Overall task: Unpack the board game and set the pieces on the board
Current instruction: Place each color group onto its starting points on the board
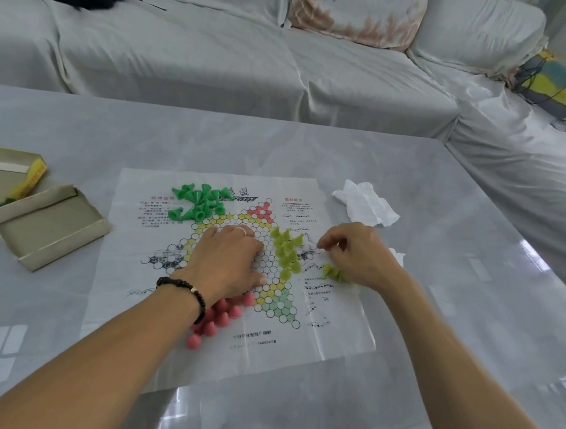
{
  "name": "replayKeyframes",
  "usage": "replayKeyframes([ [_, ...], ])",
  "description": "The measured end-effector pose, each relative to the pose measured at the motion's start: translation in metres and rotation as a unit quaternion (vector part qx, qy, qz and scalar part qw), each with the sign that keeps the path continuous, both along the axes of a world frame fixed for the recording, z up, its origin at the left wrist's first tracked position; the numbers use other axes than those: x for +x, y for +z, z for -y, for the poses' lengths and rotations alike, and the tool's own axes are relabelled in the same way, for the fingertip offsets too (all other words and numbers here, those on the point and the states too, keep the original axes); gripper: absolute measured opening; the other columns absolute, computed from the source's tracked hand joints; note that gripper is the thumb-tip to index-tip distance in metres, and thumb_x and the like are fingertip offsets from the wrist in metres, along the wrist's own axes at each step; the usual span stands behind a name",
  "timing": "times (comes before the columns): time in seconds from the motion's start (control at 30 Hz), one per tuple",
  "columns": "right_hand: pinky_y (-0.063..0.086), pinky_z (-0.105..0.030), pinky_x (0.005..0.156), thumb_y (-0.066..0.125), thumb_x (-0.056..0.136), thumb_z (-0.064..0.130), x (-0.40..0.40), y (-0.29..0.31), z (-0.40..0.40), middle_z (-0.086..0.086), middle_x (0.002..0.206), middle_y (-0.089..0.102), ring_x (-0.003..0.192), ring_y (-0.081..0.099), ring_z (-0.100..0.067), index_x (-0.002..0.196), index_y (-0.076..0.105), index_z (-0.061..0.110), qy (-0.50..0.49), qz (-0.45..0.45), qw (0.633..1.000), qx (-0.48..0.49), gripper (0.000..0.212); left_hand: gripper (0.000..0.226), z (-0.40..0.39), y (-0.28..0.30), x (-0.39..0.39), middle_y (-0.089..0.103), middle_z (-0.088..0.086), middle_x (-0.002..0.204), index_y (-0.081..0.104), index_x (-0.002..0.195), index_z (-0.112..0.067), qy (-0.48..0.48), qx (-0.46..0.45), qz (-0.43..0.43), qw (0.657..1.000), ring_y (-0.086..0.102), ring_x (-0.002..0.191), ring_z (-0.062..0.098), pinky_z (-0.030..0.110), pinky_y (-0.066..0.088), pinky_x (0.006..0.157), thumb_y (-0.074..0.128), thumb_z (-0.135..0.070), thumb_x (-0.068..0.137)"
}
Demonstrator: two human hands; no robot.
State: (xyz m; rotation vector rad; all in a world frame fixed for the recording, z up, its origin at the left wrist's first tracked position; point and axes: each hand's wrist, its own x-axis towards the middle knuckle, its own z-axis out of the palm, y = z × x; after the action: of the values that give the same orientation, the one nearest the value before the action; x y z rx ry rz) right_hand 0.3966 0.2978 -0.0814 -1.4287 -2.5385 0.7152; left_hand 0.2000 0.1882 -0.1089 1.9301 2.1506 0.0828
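The table [415, 178] reached well past the board [207, 355] on every side, its far edge running along the sofa [220, 58], with bare grey surface to your right and in front of you. To your left, the two box halves [48, 224] lay just off the board's edge. A crumpled tissue [366, 202] sat beside the board's far right corner.

The board was a thin printed sheet lying flat, a star of circles at its centre. Green pieces [200, 203] were heaped at its far left, yellow-green pieces [287, 252] right of centre, pink pieces [221, 315] near you.

Your left hand [226, 260] pressed flat on the board, fingers straight. Your right hand [357, 251] hovered over the board's right margin, its grip curled with fingertips pinched together, perhaps on a small piece; I could not tell.
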Motion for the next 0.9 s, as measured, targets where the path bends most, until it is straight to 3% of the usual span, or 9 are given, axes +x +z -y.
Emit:
replayKeyframes([
  [0.17, 0.041, -0.03, 0.085, 0.054, 0.08, 0.007, 0.008, -0.009, 0.014, 0.008, 0.103, 0.057, 0.098, 0.048, -0.012, 0.105, 0.069, 0.03, 0.079, 0.131, 0.988, 0.028, 0.037, 0.052, 0.001, 0.0, 0.0, 0.044, -0.003, 0.142, 0.057, 0.124, -0.03, 0.003, -0.012, 0.004, 1.0, 0.037, 0.133, 0.019, 0.046, 0.023, 0.114, 0.062, -0.058, 0.081],
  [0.37, 0.036, -0.035, 0.087, 0.054, 0.085, 0.011, 0.006, -0.013, 0.016, 0.007, 0.102, 0.06, 0.102, 0.05, -0.018, 0.104, 0.069, 0.029, 0.075, 0.16, 0.979, 0.101, 0.03, 0.055, 0.0, 0.001, 0.001, 0.044, -0.003, 0.142, 0.054, 0.128, -0.03, 0.004, -0.011, 0.002, 1.0, 0.038, 0.132, 0.019, 0.045, 0.024, 0.112, 0.062, -0.058, 0.081],
  [0.53, 0.045, -0.039, 0.09, 0.058, 0.085, 0.019, 0.006, -0.008, 0.014, 0.01, 0.091, 0.061, 0.095, 0.056, -0.014, 0.099, 0.07, 0.025, 0.03, 0.059, 0.995, 0.071, 0.019, 0.058, 0.0, 0.0, 0.0, 0.039, -0.003, 0.147, 0.051, 0.132, -0.032, 0.007, -0.013, 0.006, 1.0, 0.036, 0.134, 0.019, 0.045, 0.023, 0.113, 0.062, -0.058, 0.081],
  [0.67, 0.051, -0.03, 0.079, 0.062, 0.085, 0.018, 0.002, -0.007, 0.013, 0.011, 0.084, 0.066, 0.084, 0.062, -0.009, 0.091, 0.068, 0.021, 0.001, -0.028, 0.998, 0.059, 0.009, 0.058, 0.0, 0.0, 0.0, 0.042, -0.004, 0.145, 0.052, 0.132, -0.031, 0.009, -0.013, 0.006, 1.0, 0.037, 0.133, 0.018, 0.045, 0.022, 0.114, 0.062, -0.058, 0.081],
  [0.8, 0.043, -0.015, 0.07, 0.064, 0.086, 0.02, -0.008, -0.014, 0.01, 0.01, 0.088, 0.066, 0.085, 0.06, -0.004, 0.092, 0.067, 0.02, -0.027, -0.086, 0.995, 0.037, 0.006, 0.059, 0.0, 0.001, 0.0, 0.041, -0.003, 0.146, 0.05, 0.134, -0.031, 0.01, -0.01, 0.005, 1.0, 0.036, 0.134, 0.018, 0.045, 0.021, 0.114, 0.062, -0.057, 0.082],
  [0.9, 0.041, -0.019, 0.069, 0.065, 0.086, 0.019, -0.015, -0.021, 0.007, 0.009, 0.088, 0.065, 0.081, 0.057, -0.006, 0.091, 0.069, 0.02, -0.039, -0.09, 0.994, 0.037, 0.006, 0.057, 0.0, 0.001, 0.0, 0.042, -0.003, 0.145, 0.052, 0.132, -0.03, 0.007, -0.006, 0.006, 1.0, 0.037, 0.133, 0.018, 0.044, 0.022, 0.113, 0.062, -0.056, 0.082],
])
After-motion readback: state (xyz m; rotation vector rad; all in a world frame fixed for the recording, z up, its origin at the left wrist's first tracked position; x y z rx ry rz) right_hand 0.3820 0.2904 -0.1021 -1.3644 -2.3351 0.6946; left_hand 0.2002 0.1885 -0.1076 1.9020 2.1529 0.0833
